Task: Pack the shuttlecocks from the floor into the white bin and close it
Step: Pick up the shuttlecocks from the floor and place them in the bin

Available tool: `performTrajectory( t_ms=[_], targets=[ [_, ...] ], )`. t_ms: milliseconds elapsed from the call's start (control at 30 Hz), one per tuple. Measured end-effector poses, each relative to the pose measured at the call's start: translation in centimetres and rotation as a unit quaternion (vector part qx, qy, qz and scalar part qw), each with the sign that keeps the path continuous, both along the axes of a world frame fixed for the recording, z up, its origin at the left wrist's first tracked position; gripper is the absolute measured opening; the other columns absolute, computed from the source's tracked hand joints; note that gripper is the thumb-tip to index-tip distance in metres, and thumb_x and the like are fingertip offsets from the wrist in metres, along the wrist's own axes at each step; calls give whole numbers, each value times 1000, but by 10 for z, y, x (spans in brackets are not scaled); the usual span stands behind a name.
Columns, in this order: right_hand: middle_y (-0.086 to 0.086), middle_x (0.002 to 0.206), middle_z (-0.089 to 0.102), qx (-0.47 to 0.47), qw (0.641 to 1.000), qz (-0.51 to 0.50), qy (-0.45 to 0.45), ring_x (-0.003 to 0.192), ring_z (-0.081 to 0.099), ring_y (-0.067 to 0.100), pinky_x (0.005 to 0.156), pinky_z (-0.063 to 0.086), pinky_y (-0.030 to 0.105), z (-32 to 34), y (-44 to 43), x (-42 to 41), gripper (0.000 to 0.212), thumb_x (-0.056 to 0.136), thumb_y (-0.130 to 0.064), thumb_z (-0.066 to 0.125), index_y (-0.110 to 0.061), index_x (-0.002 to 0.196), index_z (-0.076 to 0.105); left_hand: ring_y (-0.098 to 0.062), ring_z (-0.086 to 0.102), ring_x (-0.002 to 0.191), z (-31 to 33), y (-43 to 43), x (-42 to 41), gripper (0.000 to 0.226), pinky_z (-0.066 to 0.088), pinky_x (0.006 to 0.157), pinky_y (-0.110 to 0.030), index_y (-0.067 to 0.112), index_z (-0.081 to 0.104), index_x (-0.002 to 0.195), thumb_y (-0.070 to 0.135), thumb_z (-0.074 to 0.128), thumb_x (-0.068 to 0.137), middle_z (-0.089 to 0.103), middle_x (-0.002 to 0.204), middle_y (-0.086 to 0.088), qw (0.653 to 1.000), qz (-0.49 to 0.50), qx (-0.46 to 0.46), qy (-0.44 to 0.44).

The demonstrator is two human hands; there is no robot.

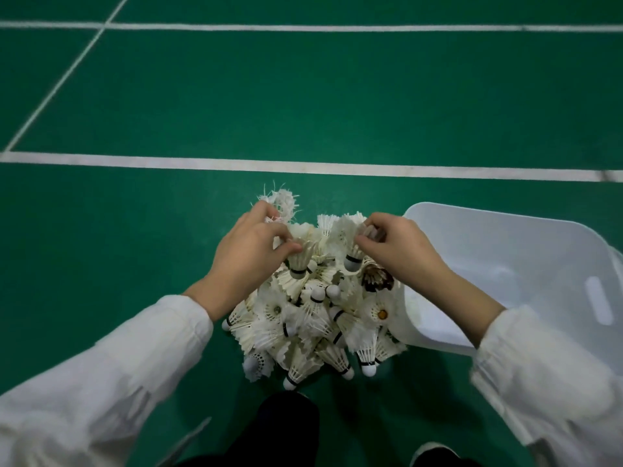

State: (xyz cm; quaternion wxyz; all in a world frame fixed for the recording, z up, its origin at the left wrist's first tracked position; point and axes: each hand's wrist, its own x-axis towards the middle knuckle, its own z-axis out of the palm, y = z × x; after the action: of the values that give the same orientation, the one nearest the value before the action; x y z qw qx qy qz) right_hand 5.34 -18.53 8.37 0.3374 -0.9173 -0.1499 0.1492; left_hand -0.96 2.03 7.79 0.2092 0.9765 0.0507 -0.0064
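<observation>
**Both hands on the far edge of the heap, bin waiting at the right**

My left hand is curled into the far left corner of the shuttlecock pile. Thumb and forefinger pinch a black-banded shuttlecock by its skirt. The farther fingers hold a frayed shuttlecock that sticks out past my knuckles.

The pile itself lies on the green court floor, on the near side of the white line, with corks pointing every way and skirts meshed together.

My right hand pinches a second banded shuttlecock just above its cork, at the far right of the heap and close to a dark-feathered shuttlecock.

The white bin sits right beside the heap, seemingly touching it, and is tipped so its mouth faces me. I see no shuttlecocks in the part of its inside that shows, so I judge the packing has barely begun.

To do this lift well, I should:
- keep my grip low on the skirts, near the corks, where the feathers are stiffest;
- draw upward gently so tangled neighbours slide free rather than tear;
- empty the right hand first, since it is nearest the bin;
- bring the left hand across above the heap, not through it;
- let the shuttlecocks go deep inside the bin, corks leading, so none bounce back out.
</observation>
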Motion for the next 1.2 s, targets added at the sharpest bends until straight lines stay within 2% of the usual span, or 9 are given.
performTrajectory(
  t_ms=[133, 267, 367, 467, 567, 767, 1000, 1133, 1200],
  targets=[
    [0, 62, 52, 38, 997, 12, 68, 51, 42, 11, 47, 29, 24, 26, -24, 6, 11, 86, -23, 58, -14, 81, 58, -11, 41, 90, 25, -24, 18, 29, 35, 69, -29, 22, 65, 82, 50, 56, 83, 42, 109, 7, 999, -32, 7, -4],
    [-3, 62, 49, -97, 987, 109, 63, 60, 46, 17, 49, 31, 27, 24, -33, -6, 23, 88, -20, 52, -21, 66, 48, -13, 44, 93, 23, -42, 24, 31, 36, 67, -28, 18, 65, 82, 48, 56, 84, 44, 109, 4, 999, -47, 23, -10],
    [1, 66, 52, -66, 991, 91, 79, 57, 45, 16, 49, 31, 27, 24, -39, -8, 14, 88, -19, 53, -11, 78, 57, -9, 41, 94, 8, -49, 13, 35, 35, 67, -26, 18, 65, 83, 50, 54, 84, 45, 109, 4, 998, -47, 28, -7],
    [-3, 60, 47, 16, 993, 63, 98, 49, 38, 12, 48, 30, 24, 31, -41, -3, 11, 86, -18, 56, -14, 76, 56, -11, 43, 97, -8, -51, 1, 34, 36, 70, -26, 18, 66, 87, 49, 53, 85, 45, 111, 3, 999, -29, 32, -12],
    [-3, 61, 48, -25, 996, 64, 51, 50, 39, 12, 49, 30, 26, 31, -41, -1, 11, 87, -23, 55, -14, 80, 57, -13, 46, 101, -18, -49, -5, 31, 39, 71, -26, 20, 66, 88, 48, 53, 85, 45, 110, 3, 1000, -6, 4, -11],
    [0, 83, 59, -39, 999, 35, -10, 73, 54, 19, 63, 40, 32, 26, -63, 6, 18, 89, -32, 57, -16, 85, 65, -8, 45, 94, 7, -57, 8, 29, 35, 69, -23, 21, 66, 89, 47, 54, 85, 43, 108, 6, 998, -42, -40, -21],
    [2, 89, 60, -116, 990, -72, -21, 83, 56, 21, 68, 36, 28, 4, -150, 30, 19, 89, -27, 58, -13, 93, 69, -11, 46, 78, 54, -120, 55, 30, 32, 58, -24, 21, 68, 87, 48, 57, 82, 43, 90, 3, 982, -172, -63, -38],
    [13, 98, 64, -147, 984, -97, 17, 89, 59, 29, 70, 40, 29, -44, -179, 33, 17, 88, -15, 56, -5, 92, 69, -12, 53, 79, 22, -175, 62, 31, 49, 68, -30, 21, 66, 94, 48, 56, 83, 43, 91, 4, 983, -156, -85, 36],
    [15, 100, 64, -153, 983, -100, 29, 91, 59, 30, 72, 40, 30, -69, -182, 38, 16, 86, -10, 55, -3, 92, 68, -14, 53, 81, -7, -199, 55, 32, 48, 74, -32, 19, 67, 97, 46, 56, 85, 41, 93, 3, 983, -127, -113, 62]
  ],
)
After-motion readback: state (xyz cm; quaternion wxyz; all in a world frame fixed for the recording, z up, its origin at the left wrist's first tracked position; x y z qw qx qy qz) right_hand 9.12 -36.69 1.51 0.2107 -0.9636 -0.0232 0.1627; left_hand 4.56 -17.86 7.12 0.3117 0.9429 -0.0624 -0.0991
